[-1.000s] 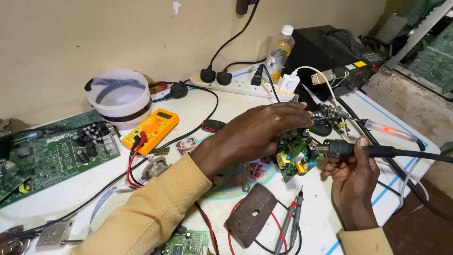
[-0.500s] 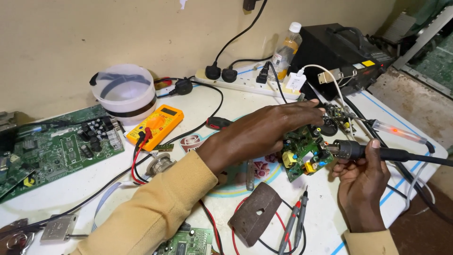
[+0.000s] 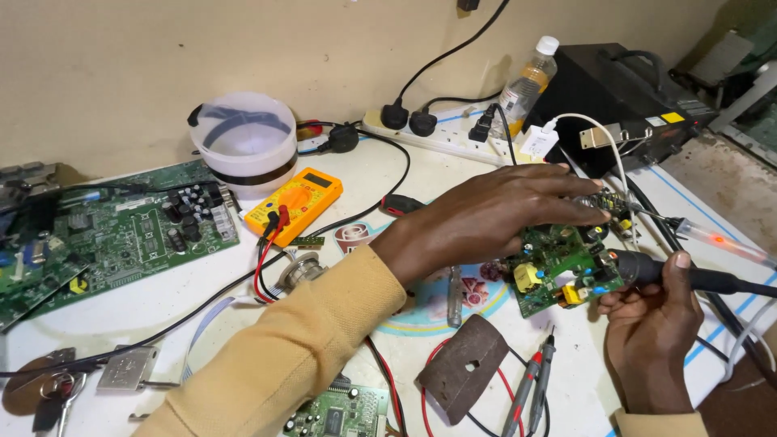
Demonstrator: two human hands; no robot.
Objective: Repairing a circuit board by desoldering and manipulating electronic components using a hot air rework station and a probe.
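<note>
Nearest the camera, a brown wedge-shaped block [image 3: 463, 366] lies on the white worktable [image 3: 146, 303] beside two grey-handled probes [image 3: 530, 387]. Just beyond, the right hand [image 3: 651, 336] has its fingers curled closed around the black handle of a soldering iron [image 3: 688, 277], its tip meeting the edge of a small green circuit board [image 3: 562, 267]. The left hand [image 3: 486, 217] lies flat over that board, fingers extended, fingertips pressing its far edge; the board rests tilted on the table. Further back sit an orange multimeter [image 3: 295, 194], a large green circuit board [image 3: 121, 235], a translucent round tub [image 3: 243, 142] and a white power strip [image 3: 445, 133].
</note>
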